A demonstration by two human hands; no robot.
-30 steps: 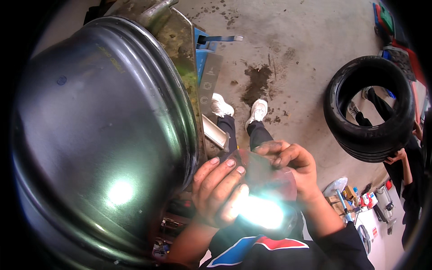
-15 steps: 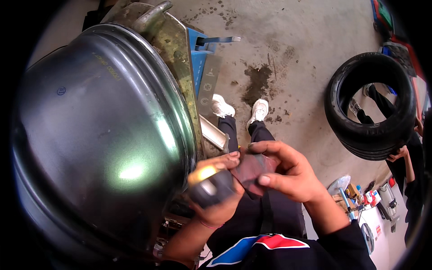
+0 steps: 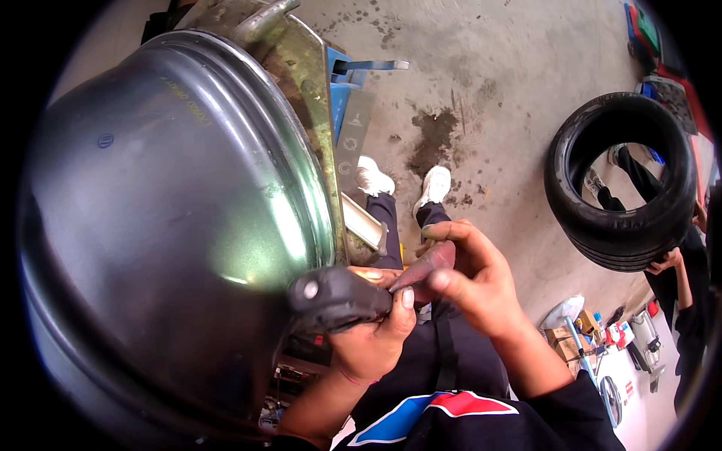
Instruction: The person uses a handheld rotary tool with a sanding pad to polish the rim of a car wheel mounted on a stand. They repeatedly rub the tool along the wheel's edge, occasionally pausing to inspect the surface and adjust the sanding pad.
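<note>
A folded dark red sheet (image 3: 427, 264), probably abrasive paper, could be dropped, since its lower end is pinched beside the thumb of the left hand (image 3: 372, 349) while that hand is also wrapped around a black handheld lamp (image 3: 338, 301). The sheet is held between the two hands; at the right hand (image 3: 481, 286) it is flanked by a curved thumb and forefinger, and whether it is firmly gripped there cannot be told. If the lamp were swung leftward, the lip of the dark grey metal wheel (image 3: 165, 195) could be knocked, because the two overlap in this view; whether they touch cannot be judged.

The wheel's barrel is smooth and satin, marked with faint yellow print and a small blue stamp (image 3: 105, 140), and a greenish glare is thrown across it near the lip, by which fine marks might be hidden. Beside it, a worn metal machine (image 3: 301, 83) is seen. The concrete floor (image 3: 511, 98) is spotted and darkened by a stain (image 3: 434, 143) ahead of the white shoes (image 3: 372, 177). To the right, a black tyre (image 3: 624, 240) is held by a co-worker's hand (image 3: 665, 261); below it, cardboard boxes (image 3: 560, 342) and loose gear are crowded together
</note>
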